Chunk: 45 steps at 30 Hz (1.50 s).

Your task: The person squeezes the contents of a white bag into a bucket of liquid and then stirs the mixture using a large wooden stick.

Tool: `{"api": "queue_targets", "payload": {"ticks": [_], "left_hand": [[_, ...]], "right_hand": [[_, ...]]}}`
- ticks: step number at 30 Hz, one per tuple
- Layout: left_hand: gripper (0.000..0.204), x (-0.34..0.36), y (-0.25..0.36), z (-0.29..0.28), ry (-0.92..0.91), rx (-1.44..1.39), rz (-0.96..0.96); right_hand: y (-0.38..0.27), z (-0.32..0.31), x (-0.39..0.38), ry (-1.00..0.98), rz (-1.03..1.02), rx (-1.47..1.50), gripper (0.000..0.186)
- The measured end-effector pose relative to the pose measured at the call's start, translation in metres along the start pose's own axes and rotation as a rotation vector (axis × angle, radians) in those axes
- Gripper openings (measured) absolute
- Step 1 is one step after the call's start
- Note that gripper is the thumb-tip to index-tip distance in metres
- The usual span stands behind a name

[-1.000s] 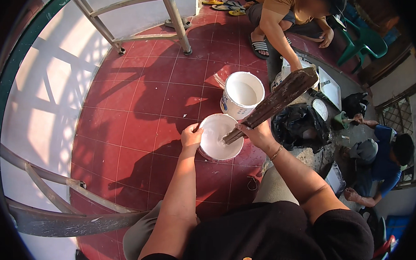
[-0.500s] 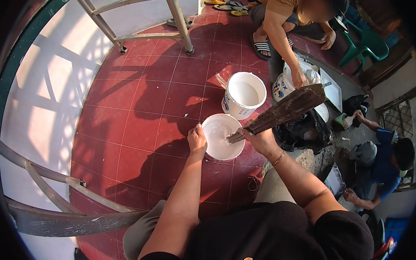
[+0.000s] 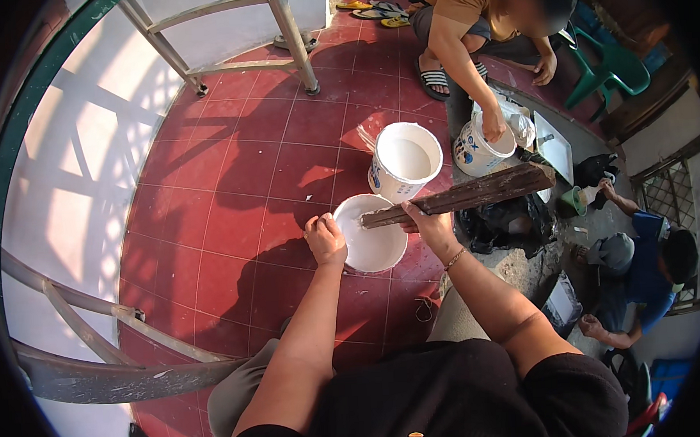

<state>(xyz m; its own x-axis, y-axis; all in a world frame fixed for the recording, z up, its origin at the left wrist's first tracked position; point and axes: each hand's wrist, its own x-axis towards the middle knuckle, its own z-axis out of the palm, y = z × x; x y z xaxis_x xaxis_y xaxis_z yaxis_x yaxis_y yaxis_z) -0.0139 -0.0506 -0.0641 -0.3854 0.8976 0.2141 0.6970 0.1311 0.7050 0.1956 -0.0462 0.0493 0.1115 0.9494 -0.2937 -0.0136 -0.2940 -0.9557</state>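
Note:
On the red tiles in front of me stands a white bucket (image 3: 384, 257) with pale, wet paint inside. My left hand (image 3: 325, 239) is closed on its left rim. A rough, dark wooden board (image 3: 474, 193) is gripped in my right hand (image 3: 432, 227) near its narrow end. That whitened end reaches into the bucket, while the wide end sticks out to the right. Just behind stands a second white bucket (image 3: 404, 160), nearly touching the first, with white liquid in it and a pale stick at its left side.
A squatting person's hand (image 3: 493, 125) dips into another white bucket (image 3: 472, 157). A black plastic bag (image 3: 507, 227) lies right of my board. Another person in blue (image 3: 650, 264) sits far right. Metal ladder legs (image 3: 300, 49) stand behind; a metal frame (image 3: 130, 376) is at left.
My right hand has swung the board flatter, its tip moving left and up within the bucket. My left hand has shifted slightly left and down. The squatting person's hand has moved a little left.

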Motion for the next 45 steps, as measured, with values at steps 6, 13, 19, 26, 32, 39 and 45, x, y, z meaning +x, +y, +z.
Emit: {"api": "queue_targets", "payload": {"ticks": [6,13,19,26,32,39,45], "left_hand": [[0.04,-0.002,0.014,-0.004,-0.021,-0.018,-0.068],[0.039,-0.001,0.011,-0.006,-0.042,0.012,-0.049],[0.029,0.002,0.007,-0.003,0.037,0.038,-0.009],[0.017,0.005,0.122,-0.046,0.068,-0.377,0.535],[0.044,-0.06,0.194,-0.049,-0.858,-1.308,-0.028],[0.052,-0.112,0.222,-0.039,-1.054,-1.609,-0.252],[0.057,-0.109,0.207,-0.034,-0.782,-1.352,-0.042]], "right_hand": [[0.003,-0.014,-0.007,-0.022,0.206,0.102,0.027],[0.016,-0.032,-0.008,-0.157,0.156,-0.102,0.032],[0.018,-0.081,-0.029,-0.12,-0.372,-1.654,0.025],[0.053,-0.089,-0.029,-0.369,0.034,-1.505,0.024],[0.036,-0.044,-0.048,-0.585,0.015,-1.431,0.027],[0.019,-0.035,-0.084,-0.633,0.062,-1.28,0.028],[0.019,-0.028,-0.081,-0.659,0.071,-1.222,0.029]]}}
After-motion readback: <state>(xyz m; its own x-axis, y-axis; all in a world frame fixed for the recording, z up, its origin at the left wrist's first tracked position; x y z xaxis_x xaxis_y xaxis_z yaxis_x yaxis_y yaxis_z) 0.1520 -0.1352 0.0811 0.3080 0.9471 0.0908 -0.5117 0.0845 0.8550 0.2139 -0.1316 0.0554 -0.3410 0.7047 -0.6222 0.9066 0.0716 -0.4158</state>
